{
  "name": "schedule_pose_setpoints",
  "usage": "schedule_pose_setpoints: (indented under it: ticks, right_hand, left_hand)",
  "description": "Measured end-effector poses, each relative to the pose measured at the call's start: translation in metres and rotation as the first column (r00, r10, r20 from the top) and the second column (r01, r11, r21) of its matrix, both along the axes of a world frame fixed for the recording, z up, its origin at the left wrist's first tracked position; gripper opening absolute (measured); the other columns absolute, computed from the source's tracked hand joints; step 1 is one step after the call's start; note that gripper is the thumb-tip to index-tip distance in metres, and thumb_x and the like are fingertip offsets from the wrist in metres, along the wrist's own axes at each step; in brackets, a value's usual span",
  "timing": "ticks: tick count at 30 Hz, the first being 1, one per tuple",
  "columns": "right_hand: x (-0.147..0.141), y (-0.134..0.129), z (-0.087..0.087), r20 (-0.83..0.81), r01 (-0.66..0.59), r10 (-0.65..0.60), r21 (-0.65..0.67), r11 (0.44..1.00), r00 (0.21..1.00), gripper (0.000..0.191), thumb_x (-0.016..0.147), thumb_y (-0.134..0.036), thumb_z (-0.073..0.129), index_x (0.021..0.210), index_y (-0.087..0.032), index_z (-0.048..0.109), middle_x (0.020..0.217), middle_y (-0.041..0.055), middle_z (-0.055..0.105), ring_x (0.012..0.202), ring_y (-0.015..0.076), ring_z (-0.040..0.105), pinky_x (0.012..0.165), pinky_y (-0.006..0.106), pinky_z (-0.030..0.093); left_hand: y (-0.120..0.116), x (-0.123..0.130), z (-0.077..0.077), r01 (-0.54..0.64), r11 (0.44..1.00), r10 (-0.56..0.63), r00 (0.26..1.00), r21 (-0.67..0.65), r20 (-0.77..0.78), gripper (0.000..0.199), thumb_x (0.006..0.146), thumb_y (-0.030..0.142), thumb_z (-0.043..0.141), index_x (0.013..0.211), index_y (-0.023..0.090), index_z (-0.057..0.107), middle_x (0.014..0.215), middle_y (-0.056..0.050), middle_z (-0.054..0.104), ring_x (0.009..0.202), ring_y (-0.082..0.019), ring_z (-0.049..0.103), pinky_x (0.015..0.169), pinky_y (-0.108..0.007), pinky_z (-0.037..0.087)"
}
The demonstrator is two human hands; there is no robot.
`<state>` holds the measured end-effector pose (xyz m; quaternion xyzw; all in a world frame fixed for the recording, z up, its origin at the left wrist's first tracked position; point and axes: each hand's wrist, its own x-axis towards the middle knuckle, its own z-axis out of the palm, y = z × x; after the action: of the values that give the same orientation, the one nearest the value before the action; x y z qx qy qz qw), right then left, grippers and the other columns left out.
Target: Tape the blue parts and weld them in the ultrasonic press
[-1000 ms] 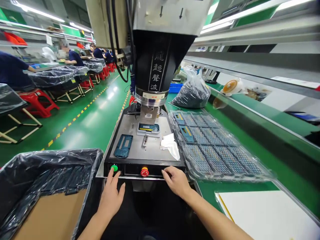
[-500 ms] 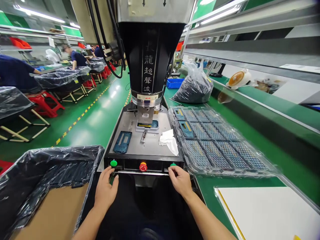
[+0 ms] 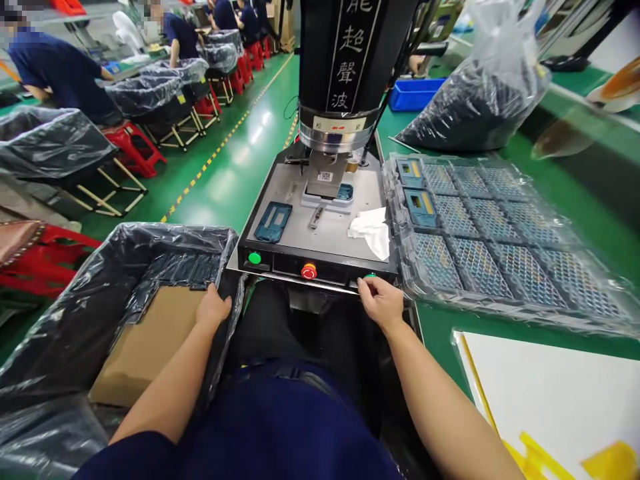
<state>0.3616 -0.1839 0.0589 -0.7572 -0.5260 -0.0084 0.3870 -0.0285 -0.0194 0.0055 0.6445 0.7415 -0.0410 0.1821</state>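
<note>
Left hand (image 3: pixel 214 307) moved to bin (image 3: pixel 175 231); flat casing (image 3: pixel 273 222) points away (lengthwise).

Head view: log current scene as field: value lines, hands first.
left hand: in lined bin, fingertips near dark parts; grip unclear
right hand: at right green button; pressing unclear
left green button: untouched
metal press head: over white fixture; contact unclear
loose blue part: on machine plate, left of fixture
white cloth: right side of plate
</note>
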Motion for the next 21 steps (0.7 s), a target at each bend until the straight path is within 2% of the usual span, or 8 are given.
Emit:
schedule_pose_setpoints:
  ticks: [13, 21]
  right_hand:
    - [0.0049, 0.0064, -0.0068, 0.126, -0.031, 0.020, 0.086, 0.996, 0.992, 0.032, 0.087, -0.039, 0.052, 0.069, -0.018, 0.067, 0.058, 0.0014, 0.062, 0.053, 0.0123, 0.055, 0.055, 0.023, 0.037]
    - [0.0050, 0.0056, -0.0076, 0.166, -0.036, 0.027, 0.050, 0.998, 0.986, 0.031, 0.087, -0.038, 0.051, 0.069, -0.018, 0.067, 0.059, 0.0021, 0.064, 0.055, 0.0131, 0.056, 0.056, 0.024, 0.037]
  left_hand:
    - [0.0023, 0.0008, -0.0014, -0.024, 1.000, 0.024, 0.999, 0.008, -0.048, 0.059, 0.082, 0.046, 0.053, 0.130, 0.015, 0.039, 0.118, -0.022, 0.063, 0.109, -0.035, 0.062, 0.088, -0.044, 0.048]
    - [0.0028, 0.0013, 0.0003, -0.011, 1.000, 0.011, 0.998, 0.011, -0.066, 0.061, 0.081, 0.048, 0.052, 0.130, 0.013, 0.038, 0.119, -0.023, 0.062, 0.110, -0.036, 0.061, 0.089, -0.045, 0.048]
